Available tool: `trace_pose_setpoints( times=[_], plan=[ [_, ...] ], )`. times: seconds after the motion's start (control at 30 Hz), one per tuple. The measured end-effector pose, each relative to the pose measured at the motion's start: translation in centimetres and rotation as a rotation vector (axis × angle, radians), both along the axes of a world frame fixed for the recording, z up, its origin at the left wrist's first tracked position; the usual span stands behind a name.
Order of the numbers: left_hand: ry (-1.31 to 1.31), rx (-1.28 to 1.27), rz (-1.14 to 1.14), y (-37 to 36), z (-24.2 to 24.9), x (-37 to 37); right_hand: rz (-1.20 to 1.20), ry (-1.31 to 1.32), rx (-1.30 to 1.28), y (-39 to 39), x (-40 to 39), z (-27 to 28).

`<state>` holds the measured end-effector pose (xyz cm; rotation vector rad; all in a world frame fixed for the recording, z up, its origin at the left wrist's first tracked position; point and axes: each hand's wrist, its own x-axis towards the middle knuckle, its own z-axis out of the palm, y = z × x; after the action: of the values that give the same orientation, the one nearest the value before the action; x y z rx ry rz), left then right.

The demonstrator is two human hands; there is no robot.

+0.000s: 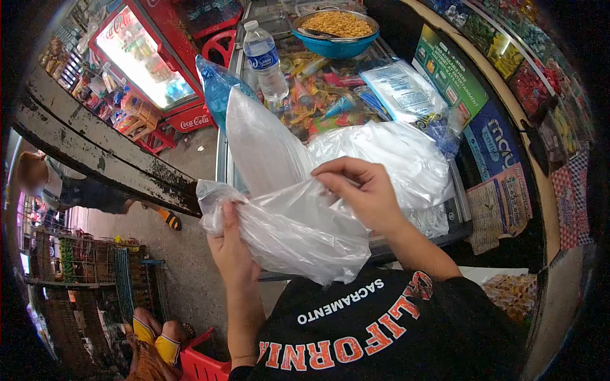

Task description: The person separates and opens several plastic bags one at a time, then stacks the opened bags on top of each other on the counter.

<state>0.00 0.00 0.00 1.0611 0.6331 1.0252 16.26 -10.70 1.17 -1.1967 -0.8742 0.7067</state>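
Observation:
Between my hands hangs a thin, whitish see-through plastic bag (298, 232), crumpled and sagging in front of my shirt. My left hand (232, 244) grips its left end, thumb on top and fingers behind the film. With thumb and forefinger pinched, my right hand (359, 184) holds its upper edge. Just behind, more white plastic bags (387, 159) lie heaped on the glass counter top. Another pale bag (257, 140) stands up at the left, against a blue plastic bag (219, 86).
On the counter are a water bottle (264, 63), a blue basin (337, 44) of yellow-brown bits with a spoon, and a white-and-blue packet (406, 92). Colourful packs show through the glass. A red drinks fridge (184, 63) stands at back left. Two people are at the left, one seated.

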Motion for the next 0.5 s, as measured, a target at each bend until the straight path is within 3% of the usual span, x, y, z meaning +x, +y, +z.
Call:
trace_pose_setpoints(
  times=[0.23, 0.3, 0.37, 0.43, 0.5],
  plan=[
    [-0.038, 0.097, 0.015, 0.0, 0.8, 0.3, -0.05, 0.057, -0.05, -0.7, 2.1, 0.9],
    [-0.001, 0.124, 0.006, -0.2, 0.9, 0.8, -0.398, -0.725, 0.043, -0.5, 2.1, 1.5],
    [0.074, 0.247, 0.036, -0.4, 0.9, 1.6, -0.406, -0.733, 0.031, -0.7, 1.7, 2.2],
    [0.077, 0.2, 0.055, -0.9, 0.8, 2.0, -0.09, -0.544, 0.086, -0.6, 0.2, 2.9],
    [0.065, 0.095, 0.095, -1.3, 0.7, 2.5, 0.154, -0.326, -0.017, 0.1, -1.0, 2.4]
  ],
)
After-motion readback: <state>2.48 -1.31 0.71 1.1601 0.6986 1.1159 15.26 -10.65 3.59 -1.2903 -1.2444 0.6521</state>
